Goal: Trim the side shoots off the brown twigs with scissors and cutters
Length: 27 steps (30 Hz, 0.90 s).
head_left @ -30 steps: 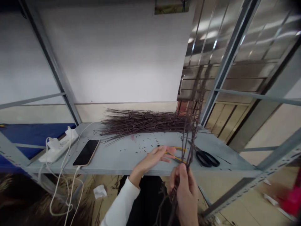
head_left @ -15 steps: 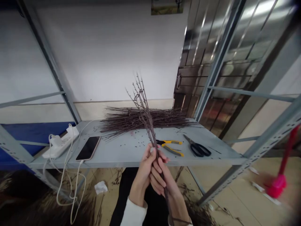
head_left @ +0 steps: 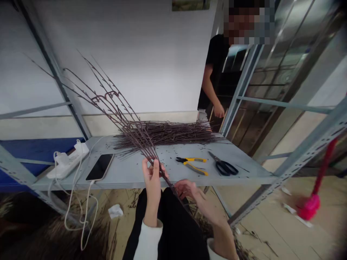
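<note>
Over the bench's [head_left: 130,175] front edge, both hands clasp one loose bunch [head_left: 127,124] of twigs: left hand [head_left: 152,177] mid-stem, right hand [head_left: 189,189] lower. It fans up and leftward. A big pile [head_left: 173,133] lies along the back edge, with pliers [head_left: 191,164] and scissors [head_left: 223,167] untouched, so most work seems left.

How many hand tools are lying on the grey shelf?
2. The yellow-handled pliers lie on the shelf right of the held twig bundle; the black scissors lie right of them. The twig pile may hide more.
</note>
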### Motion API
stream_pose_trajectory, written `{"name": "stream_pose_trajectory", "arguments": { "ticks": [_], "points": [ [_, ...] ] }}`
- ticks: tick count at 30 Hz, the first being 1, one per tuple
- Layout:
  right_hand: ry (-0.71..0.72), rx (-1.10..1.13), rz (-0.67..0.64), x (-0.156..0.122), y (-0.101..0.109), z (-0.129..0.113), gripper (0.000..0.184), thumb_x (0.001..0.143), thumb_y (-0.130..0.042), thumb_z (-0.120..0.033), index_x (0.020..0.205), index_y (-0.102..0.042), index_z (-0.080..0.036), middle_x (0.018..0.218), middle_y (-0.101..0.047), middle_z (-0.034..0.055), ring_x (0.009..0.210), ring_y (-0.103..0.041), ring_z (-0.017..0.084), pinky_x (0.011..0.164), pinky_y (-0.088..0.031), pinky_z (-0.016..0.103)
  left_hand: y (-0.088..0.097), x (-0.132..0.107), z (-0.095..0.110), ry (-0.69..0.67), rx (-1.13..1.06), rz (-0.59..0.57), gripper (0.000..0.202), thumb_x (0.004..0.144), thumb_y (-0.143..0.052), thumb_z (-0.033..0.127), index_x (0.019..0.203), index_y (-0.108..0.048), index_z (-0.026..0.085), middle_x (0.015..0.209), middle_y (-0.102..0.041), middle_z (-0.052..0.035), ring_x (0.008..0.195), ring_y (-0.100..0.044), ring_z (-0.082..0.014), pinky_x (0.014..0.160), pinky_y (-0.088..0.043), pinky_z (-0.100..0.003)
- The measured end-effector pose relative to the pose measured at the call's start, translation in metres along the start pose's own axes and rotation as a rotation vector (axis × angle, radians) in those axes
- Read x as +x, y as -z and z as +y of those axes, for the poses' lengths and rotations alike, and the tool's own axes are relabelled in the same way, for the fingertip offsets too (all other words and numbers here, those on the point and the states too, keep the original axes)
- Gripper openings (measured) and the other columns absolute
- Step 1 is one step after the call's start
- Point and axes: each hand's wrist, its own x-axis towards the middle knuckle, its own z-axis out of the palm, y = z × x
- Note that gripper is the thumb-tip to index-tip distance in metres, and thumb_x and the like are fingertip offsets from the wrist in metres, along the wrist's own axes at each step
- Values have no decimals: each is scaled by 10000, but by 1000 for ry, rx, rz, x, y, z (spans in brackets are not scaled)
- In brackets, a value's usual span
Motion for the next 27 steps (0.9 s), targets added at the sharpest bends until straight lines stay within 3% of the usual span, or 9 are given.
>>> {"name": "stream_pose_trajectory", "arguments": {
  "ticks": [4, 10, 14, 17, 21, 27],
  "points": [
    [1, -335, 9, -1, -9, -10, 266, 865, -525, -442, 952, -616, -208, 897, -665, 44, 835, -601, 185, 779, -471, 309, -3, 1, 2, -79, -23, 65, 235, 842, -596, 405, 906, -435, 246, 559, -539, 107, 330, -453, -50, 323, -380, -142],
    [36, -516, 25, -5, -20, -19, 200, 845, -572, -406, 907, -591, -216, 899, -650, 28, 846, -583, 191, 778, -442, 306, -8, 5, 4, -116, -45, 194, 256, 804, -640, 417, 918, -497, 237, 529, -505, 116, 268, -321, -11, 252, -238, -102],
    [141, -631, 136, 1, -31, -14, 90, 828, -607, -301, 820, -578, -216, 888, -625, 40, 889, -544, 224, 801, -417, 339, -13, 7, 6, -94, -58, 184, 274, 787, -651, 439, 880, -502, 229, 515, -499, 114, 272, -311, -11, 256, -237, -99],
    [187, -593, 178, 7, -35, -8, 133, 879, -513, -258, 759, -550, -215, 824, -610, 38, 856, -544, 216, 778, -414, 331, -17, 7, 8, -69, -88, 156, 298, 783, -644, 468, 862, -483, 230, 491, -478, 119, 272, -293, -10, 261, -220, -92],
    [147, -451, 148, 13, -37, -2, 260, 909, -455, -340, 685, -494, -214, 699, -581, 9, 708, -555, 174, 699, -412, 294, -17, 8, 8, -33, -100, 104, 324, 782, -625, 506, 851, -452, 240, 486, -439, 130, 270, -268, -6, 265, -195, -84],
    [75, -186, 131, 22, -45, 12, 252, 854, -536, -412, 720, -472, -208, 625, -505, -42, 588, -483, 123, 604, -398, 254, -13, 9, 8, 16, -129, 52, 303, 805, -602, 498, 850, -438, 247, 500, -406, 130, 277, -223, -7, 269, -149, -85]
  ]
}}
